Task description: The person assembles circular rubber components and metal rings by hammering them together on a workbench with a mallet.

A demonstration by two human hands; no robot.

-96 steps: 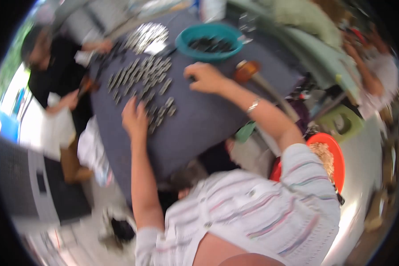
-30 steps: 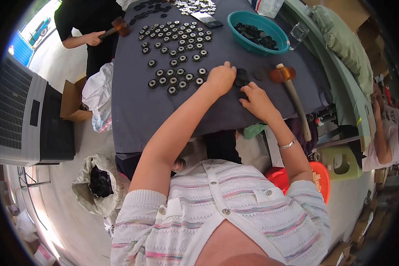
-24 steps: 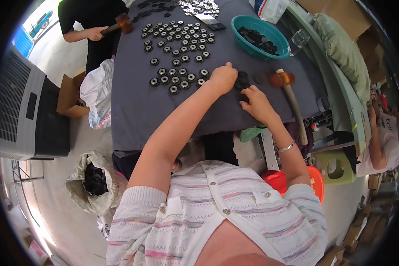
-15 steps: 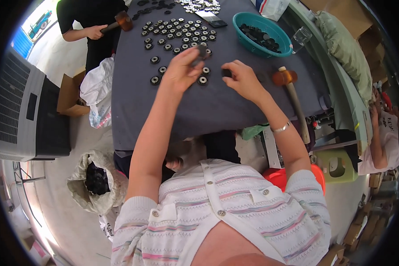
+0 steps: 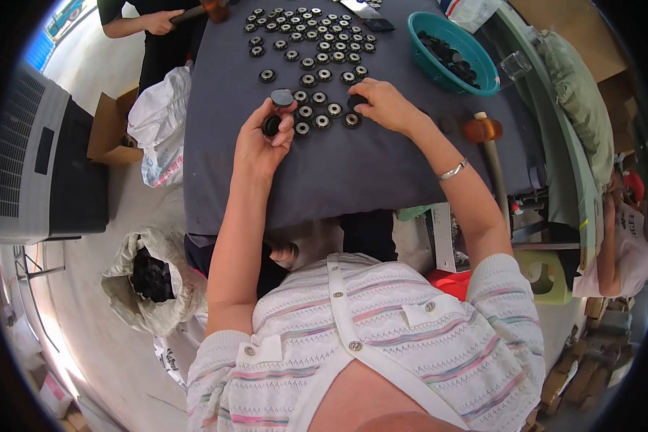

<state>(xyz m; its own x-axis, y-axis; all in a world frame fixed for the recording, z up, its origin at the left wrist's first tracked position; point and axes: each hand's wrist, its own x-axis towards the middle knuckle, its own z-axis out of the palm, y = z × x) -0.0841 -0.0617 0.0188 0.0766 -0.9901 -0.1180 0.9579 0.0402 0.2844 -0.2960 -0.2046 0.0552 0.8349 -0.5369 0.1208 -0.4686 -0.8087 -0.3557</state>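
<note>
My left hand holds a small black round wheel part between thumb and fingers, with a grey disc just above its fingertips. My right hand rests on the grey table with its fingers on another black part at the near end of the rows. Several black-and-silver round parts lie in rows on the table beyond both hands.
A teal bowl with dark parts stands at the back right. A wooden-headed mallet lies right of my right arm. Another person's hand grips a mallet at the table's far left. An open sack of black parts sits on the floor.
Both hands moved from the table's right side toward the rows of parts. My left hand has lifted a black part off the table; my right hand has settled on another.
</note>
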